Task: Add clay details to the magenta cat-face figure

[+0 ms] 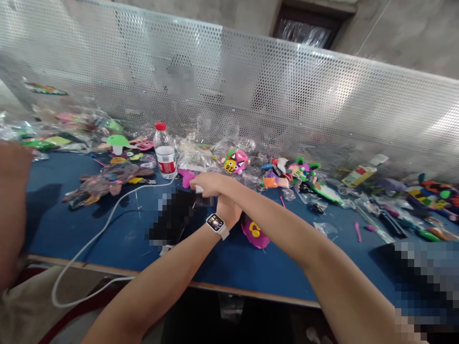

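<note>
My right hand (208, 184) reaches across to the left, its fingers bent together at a lump of magenta modelling clay (187, 178). A small whitish bit and some clear plastic show under those fingers. Below the right forearm is my left hand (228, 210), with a white smartwatch (215, 223) on the wrist; the forearm hides its fingers. Close to it on the blue table lies a round magenta clay piece with a yellow curl (256, 231), partly covered by my right arm. A dark phone-like object (172, 217), blurred out, lies left of my hands.
A red-capped water bottle (165, 153) stands behind a white cable (118, 205). Mixed grey-brown clay (107, 184) lies left. A pink-and-yellow clay face (234, 161), a green-eared figure (303, 169) and plastic wrappers line the perforated metal screen (251, 81). Another person's arm (12, 210) is at left.
</note>
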{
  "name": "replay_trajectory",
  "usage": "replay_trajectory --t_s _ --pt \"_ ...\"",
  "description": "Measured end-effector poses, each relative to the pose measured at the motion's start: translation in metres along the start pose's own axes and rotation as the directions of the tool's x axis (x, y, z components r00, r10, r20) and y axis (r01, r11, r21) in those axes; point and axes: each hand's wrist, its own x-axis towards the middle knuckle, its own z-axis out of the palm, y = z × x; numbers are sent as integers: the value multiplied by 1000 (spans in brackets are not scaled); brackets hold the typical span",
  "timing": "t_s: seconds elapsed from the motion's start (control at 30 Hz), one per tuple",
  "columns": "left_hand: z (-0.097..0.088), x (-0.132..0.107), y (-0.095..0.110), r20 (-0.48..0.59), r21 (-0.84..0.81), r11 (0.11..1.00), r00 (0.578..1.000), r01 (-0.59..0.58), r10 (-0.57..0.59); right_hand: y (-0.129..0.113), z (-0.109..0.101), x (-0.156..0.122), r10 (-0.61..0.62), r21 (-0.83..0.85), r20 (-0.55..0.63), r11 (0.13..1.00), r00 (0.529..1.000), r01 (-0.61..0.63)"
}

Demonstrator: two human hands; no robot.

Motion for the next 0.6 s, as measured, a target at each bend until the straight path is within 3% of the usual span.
replay_trajectory --t_s 0.13,0.23,0.3,0.4,0.5,0.6 --pt "-10 -1 -1 88 76 997 996 18 -25 8 -9 -10 33 137 -160 991 987 -11" --pt "-20 -2 0 113 118 993 993 8 -22 13 -17 -32 79 307 -374 951 924 43" --pt "-28 -3 1 128 138 990 992 2 -20 15 -17 -57 180 416 -507 908 843 56" --pt "-37 -1 1 143 165 986 989 -1 -23 18 -6 -105 345 572 -646 810 681 132" --pt "-44 1 0 136 186 983 991 -9 -16 24 20 -156 538 725 -656 644 529 244" --pt "-49 4 0 130 199 980 992 -33 7 33 53 -194 712 812 -584 517 390 272"
